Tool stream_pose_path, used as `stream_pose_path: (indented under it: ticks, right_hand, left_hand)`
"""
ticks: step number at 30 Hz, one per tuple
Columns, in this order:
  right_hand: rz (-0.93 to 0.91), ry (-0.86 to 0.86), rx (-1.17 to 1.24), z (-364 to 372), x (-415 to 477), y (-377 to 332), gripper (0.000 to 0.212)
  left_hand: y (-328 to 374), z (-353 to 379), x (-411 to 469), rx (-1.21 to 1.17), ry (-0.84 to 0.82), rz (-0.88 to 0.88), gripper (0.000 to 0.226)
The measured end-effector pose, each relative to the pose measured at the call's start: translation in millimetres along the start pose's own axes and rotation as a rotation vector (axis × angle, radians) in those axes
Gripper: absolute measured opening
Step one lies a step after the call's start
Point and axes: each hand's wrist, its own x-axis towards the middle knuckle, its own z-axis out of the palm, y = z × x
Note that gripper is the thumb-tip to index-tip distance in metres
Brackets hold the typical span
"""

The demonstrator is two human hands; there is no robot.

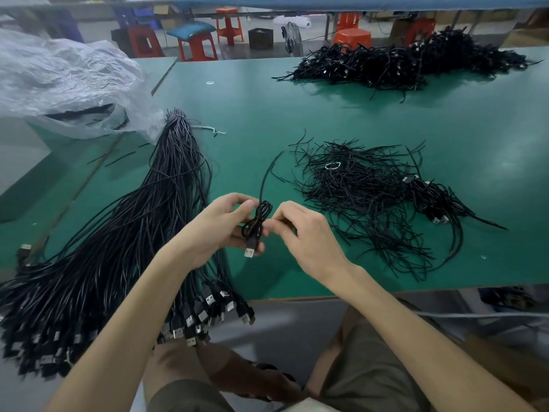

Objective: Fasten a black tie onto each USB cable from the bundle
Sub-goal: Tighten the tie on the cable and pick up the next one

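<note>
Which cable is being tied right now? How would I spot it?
On the green table, look near the front edge, between the big cable bundle and the pile of loose ties. The coiled cable there is the only one held between left hand and right hand, silver plug pointing down.

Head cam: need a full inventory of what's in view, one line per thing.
table: one, green top, spans the view
coiled USB cable: one, black, held between both hands over the near edge
cable bundle: one, black, left side, plugs overhanging the near edge
tie pile: one loose heap, black, right of centre
cable heap: one, black, far right
plastic bag: one, translucent white, far left
stools: several, orange-red, floor beyond
left hand: grips the coiled cable
right hand: pinches the coil's side
</note>
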Motion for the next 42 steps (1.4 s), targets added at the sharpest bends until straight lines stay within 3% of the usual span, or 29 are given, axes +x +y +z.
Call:
stream_pose_path:
  ticks: [2,4,7,9,12,14,20,22,24,28,33,37,42]
  right_hand:
    - [0.035,0.020,0.031,-1,2,2,0.025]
    - [0.069,0.037,0.075,-2,3,4,0.025]
    - [0.095,0.049,0.098,-2,4,5,0.025]
    - [0.087,0.056,0.097,-2,4,5,0.025]
    - [0.035,0.065,0.054,-3,3,5,0.025]
    - [-0.028,0.074,-0.016,-4,3,4,0.024]
    - [-0.426,0.195,-0.516,-5,7,-3,0.024]
    - [-0.459,0.199,-0.561,-5,6,-2,0.023]
    - [-0.339,0.168,-0.480,-4,2,-2,0.023]
    - [0.056,0.150,0.034,-8,-6,-2,0.023]
    - [0.282,0.084,0.363,-16,-9,-14,0.030]
    - [0.301,0.062,0.573,-22,-5,-23,0.026]
    - [0.442,0.026,0.744,-37,-8,-17,0.027]
  left_hand:
    - [-3,-4,-3,-0.022,-0.035,0.099,0.037]
    - [-4,-8,-7,-0.016,-0.121,0.198,0.064]
    - [-5,-8,-10,0.127,-0.168,0.313,0.085]
    - [-6,-4,-9,0.250,-0.126,0.365,0.071]
    - [-5,0,-7,0.309,-0.025,0.410,0.028]
    - [-6,4,-4,0.390,0.053,0.408,0.013]
    - [-2,10,4,0.673,0.243,0.303,0.044]
    - [-1,13,5,0.709,0.262,0.261,0.045]
    - [0,17,5,0.718,0.264,0.255,0.038]
    - [6,22,2,0.460,0.169,0.307,0.026]
    - [18,31,-2,0.025,0.208,0.338,0.050]
    - [21,39,4,0.127,0.236,0.347,0.060]
    - [12,39,10,0.264,0.166,0.344,0.040]
